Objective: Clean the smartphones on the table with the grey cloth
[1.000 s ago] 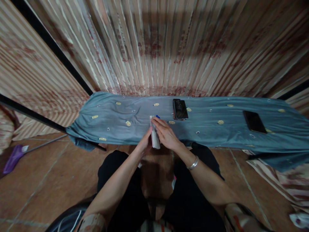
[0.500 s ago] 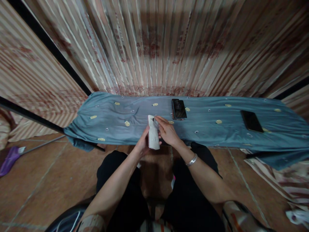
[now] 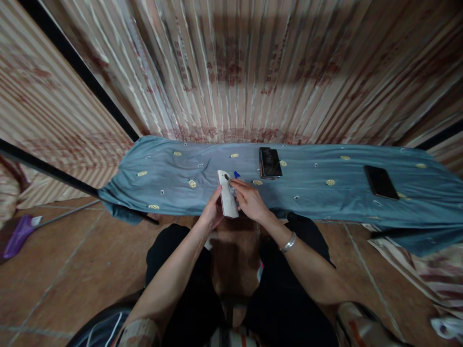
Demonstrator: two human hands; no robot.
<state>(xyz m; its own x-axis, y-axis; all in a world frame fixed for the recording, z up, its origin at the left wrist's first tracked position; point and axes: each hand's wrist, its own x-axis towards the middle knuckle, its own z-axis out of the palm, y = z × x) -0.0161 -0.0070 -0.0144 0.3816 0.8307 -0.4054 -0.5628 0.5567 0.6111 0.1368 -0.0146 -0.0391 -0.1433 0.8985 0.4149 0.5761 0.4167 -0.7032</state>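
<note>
A white smartphone [image 3: 228,200] is held tilted over the near edge of the cloth, its back with the dark camera lens facing up. My left hand [image 3: 212,209] is closed around its left side, the thumb along the edge. My right hand [image 3: 252,200], with a silver bangle at the wrist, is bent against the phone's right side. Its index fingertip rests by the lens; the thumb is mostly hidden. A small blue piece [image 3: 237,174] shows just beyond the right fingertips; I cannot tell whether it lies on the cloth or touches the hand.
Dark phones lie stacked [image 3: 270,163] on the blue patterned cloth [image 3: 173,193], right of my hands. Another black phone [image 3: 381,182] lies farther right. A striped curtain [image 3: 231,72] hangs behind. Black poles [image 3: 72,62] slant at the left. A purple dustpan [image 3: 18,236] is on the floor.
The phone has tipped slightly, its top end leaning left. My right fingers have slid down and now bend at the lens. The blue piece has come into view.
</note>
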